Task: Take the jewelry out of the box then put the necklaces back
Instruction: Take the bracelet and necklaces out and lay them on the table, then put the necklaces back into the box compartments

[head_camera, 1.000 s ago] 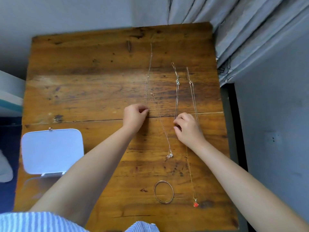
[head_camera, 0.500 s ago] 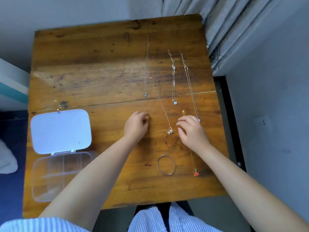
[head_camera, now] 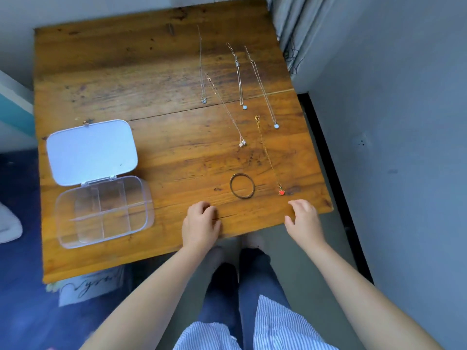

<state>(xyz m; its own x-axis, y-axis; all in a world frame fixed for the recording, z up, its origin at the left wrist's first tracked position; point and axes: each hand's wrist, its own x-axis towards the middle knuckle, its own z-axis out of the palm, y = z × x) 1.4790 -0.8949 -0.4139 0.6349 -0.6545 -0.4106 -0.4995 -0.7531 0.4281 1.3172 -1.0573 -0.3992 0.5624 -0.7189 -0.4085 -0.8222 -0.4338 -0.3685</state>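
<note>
Several thin necklaces lie stretched out on the right half of the wooden table: a silver one, a diagonal one with a small charm, two with pale blue stones, and a gold chain with a red pendant. A bangle lies near the front edge. The clear jewelry box sits open at the front left, its compartments bare, white lid laid back. My left hand rests curled at the table's front edge; my right hand hovers there, fingers loosely bent, holding nothing.
A grey curtain hangs past the table's far right corner and a grey wall runs along the right. Below the table edge are my legs and a striped shirt hem. A blue rug covers the floor at left.
Both hands have let go of the necklaces and drawn back from the middle of the table to its front edge. The view has pulled back and tilted down.
</note>
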